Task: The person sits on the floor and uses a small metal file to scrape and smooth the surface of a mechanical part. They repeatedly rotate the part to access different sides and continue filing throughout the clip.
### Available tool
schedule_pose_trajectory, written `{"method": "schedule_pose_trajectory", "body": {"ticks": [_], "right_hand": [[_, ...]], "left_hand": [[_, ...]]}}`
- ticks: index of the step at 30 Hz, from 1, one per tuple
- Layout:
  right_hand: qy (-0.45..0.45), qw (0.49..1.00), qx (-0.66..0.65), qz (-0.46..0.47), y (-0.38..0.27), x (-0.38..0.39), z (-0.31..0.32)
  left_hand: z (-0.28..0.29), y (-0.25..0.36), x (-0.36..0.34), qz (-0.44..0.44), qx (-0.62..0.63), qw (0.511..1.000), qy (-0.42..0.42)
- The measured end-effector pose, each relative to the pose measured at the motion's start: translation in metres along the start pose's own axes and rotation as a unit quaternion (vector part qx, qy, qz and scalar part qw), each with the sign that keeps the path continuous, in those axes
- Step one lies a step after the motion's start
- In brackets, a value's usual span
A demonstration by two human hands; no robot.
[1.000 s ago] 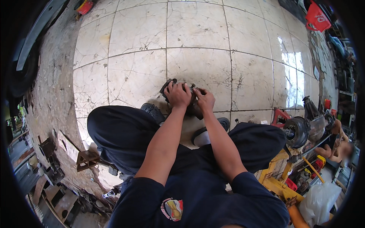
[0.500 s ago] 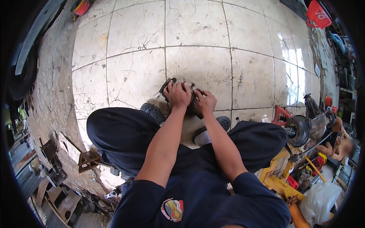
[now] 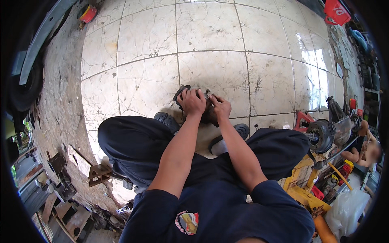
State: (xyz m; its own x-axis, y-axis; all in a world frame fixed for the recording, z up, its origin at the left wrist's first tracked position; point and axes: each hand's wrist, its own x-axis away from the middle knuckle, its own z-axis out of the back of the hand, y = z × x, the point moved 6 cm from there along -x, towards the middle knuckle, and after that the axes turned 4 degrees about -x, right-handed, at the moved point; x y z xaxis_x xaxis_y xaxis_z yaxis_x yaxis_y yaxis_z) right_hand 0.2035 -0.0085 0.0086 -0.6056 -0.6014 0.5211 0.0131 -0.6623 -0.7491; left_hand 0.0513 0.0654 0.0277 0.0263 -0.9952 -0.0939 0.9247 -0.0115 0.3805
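Observation:
A dark, grimy metal part [image 3: 210, 116] rests between my feet on the cracked white tiles, with a flat black piece at its left end and a small bolt at its top right. My left hand [image 3: 193, 101] is wrapped over the top left of it, fingers curled. My right hand [image 3: 221, 108] has its fingers bent onto the right side, near the bolt, with the index finger and thumb close together. Whether it grips the bolt or the body I cannot make out, as my fingers hide it.
At the right lie an axle assembly [image 3: 337, 131], a red stand [image 3: 302, 119], a yellow jack frame [image 3: 300, 196] and a plastic bag [image 3: 342, 212]. Another person [image 3: 362, 150] is beyond them. At the left are a tyre [image 3: 25, 93] and a rusty bracket [image 3: 97, 174]. A red container [image 3: 87, 14] stands top left.
The whole view has shifted slightly, with floor and surroundings a little to the right. My hands stay on the metal part with only slight movement of the fingers.

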Motion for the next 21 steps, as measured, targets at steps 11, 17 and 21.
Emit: {"method": "schedule_pose_trajectory", "body": {"ticks": [11,17,21], "right_hand": [[0.008,0.999,-0.017,0.037,0.000,-0.015,0.016],[0.003,0.993,0.014,0.113,-0.042,0.036,0.036],[-0.005,0.964,0.129,0.233,-0.051,0.012,0.013]], "left_hand": [[0.002,-0.007,0.000,0.027,0.104,0.994,0.026],[-0.010,-0.036,0.011,0.071,0.078,0.994,0.017],[0.003,-0.019,0.009,0.070,0.033,0.997,-0.012]]}}
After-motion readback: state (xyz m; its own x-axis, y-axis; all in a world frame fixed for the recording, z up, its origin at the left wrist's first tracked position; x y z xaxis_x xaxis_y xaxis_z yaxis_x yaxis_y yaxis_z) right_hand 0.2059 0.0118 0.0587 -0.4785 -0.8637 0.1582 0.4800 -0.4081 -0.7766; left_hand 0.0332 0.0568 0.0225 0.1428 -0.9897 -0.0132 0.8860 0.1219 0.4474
